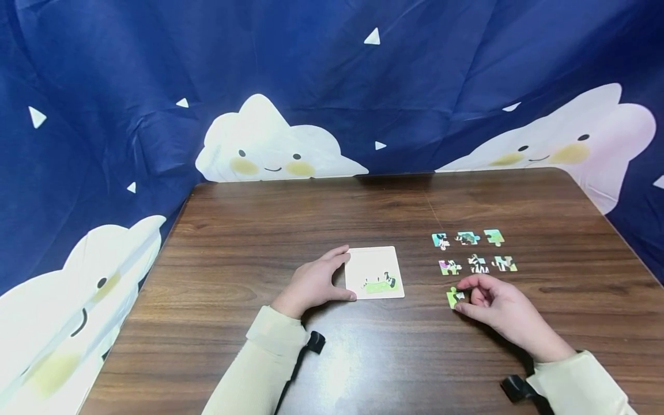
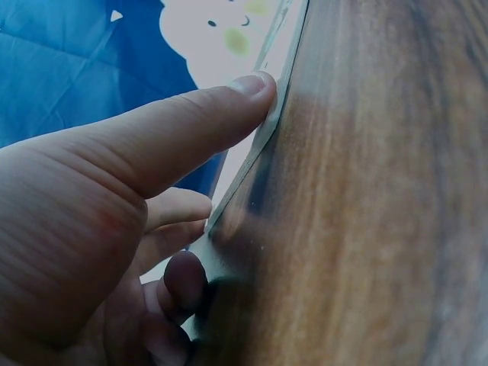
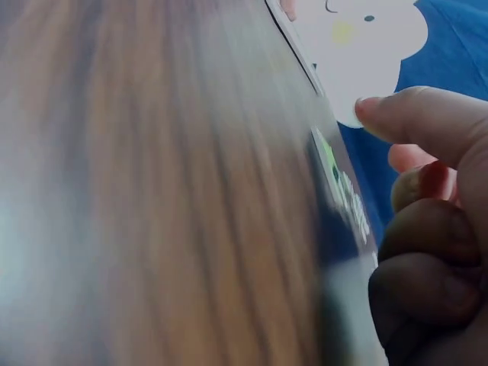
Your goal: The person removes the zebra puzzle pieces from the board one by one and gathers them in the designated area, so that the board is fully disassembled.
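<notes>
A white square puzzle board [image 1: 370, 262] with a small green and black-and-white picture at its lower right lies on the table. My left hand [image 1: 319, 282] holds its left side, thumb at the near corner and fingertips at the far corner. In the left wrist view the thumb [image 2: 252, 88] lies over the board's edge. My right hand [image 1: 500, 308] is at a green jigsaw piece [image 1: 452, 298], thumb and forefinger spread beside it. The right wrist view shows this piece [image 3: 329, 164] on the table, apart from the thumb [image 3: 381, 110]; the other fingers are curled.
Beyond the right hand, several jigsaw pieces lie in two rows, among them a green one [image 1: 494, 237] and a black-and-white one [image 1: 478, 264]. The brown wooden table [image 1: 249, 225] ends at a blue curtain [image 1: 311, 63] with white clouds.
</notes>
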The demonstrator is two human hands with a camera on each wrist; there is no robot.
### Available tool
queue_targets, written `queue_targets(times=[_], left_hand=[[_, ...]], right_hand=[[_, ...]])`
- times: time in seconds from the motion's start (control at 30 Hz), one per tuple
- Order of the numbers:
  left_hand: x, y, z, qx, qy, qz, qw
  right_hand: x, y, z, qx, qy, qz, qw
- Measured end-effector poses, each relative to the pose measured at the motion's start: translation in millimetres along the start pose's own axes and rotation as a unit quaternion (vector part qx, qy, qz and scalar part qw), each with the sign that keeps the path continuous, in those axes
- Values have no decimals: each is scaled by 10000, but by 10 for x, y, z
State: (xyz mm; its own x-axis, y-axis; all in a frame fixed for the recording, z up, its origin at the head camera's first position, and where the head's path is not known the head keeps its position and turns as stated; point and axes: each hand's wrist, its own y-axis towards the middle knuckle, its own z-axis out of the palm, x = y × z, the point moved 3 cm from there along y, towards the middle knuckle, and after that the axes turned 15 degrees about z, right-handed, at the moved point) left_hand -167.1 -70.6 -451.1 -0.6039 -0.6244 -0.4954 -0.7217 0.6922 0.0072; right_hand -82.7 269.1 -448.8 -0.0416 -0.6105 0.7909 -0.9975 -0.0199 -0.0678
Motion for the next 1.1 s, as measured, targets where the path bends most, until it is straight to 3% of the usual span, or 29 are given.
queue_targets(times=[0.27, 0.43, 0.6, 0.77, 0.93, 1.1], left_hand=[[6, -12, -1, 20, 5, -48, 10000], [4, -8, 2, 58, 20, -86, 9999], [15, -6, 10, 75, 50, -90, 9999], [25, 1, 13, 66, 81, -110, 9999], [12, 9, 13, 96, 81, -138, 9998], [7, 9, 3, 101, 75, -142, 9998]], right_hand=[[285, 154, 264, -13, -244, -604, 9979], [480, 289, 470, 184, -417, -879, 9951], [644, 378, 681, 597, -580, -757, 9936], [786, 455, 866, 899, -1072, -568, 9885], [875, 514, 961, 1023, -1588, -336, 9814], [911, 545, 971, 1030, -1597, -149, 9817]])
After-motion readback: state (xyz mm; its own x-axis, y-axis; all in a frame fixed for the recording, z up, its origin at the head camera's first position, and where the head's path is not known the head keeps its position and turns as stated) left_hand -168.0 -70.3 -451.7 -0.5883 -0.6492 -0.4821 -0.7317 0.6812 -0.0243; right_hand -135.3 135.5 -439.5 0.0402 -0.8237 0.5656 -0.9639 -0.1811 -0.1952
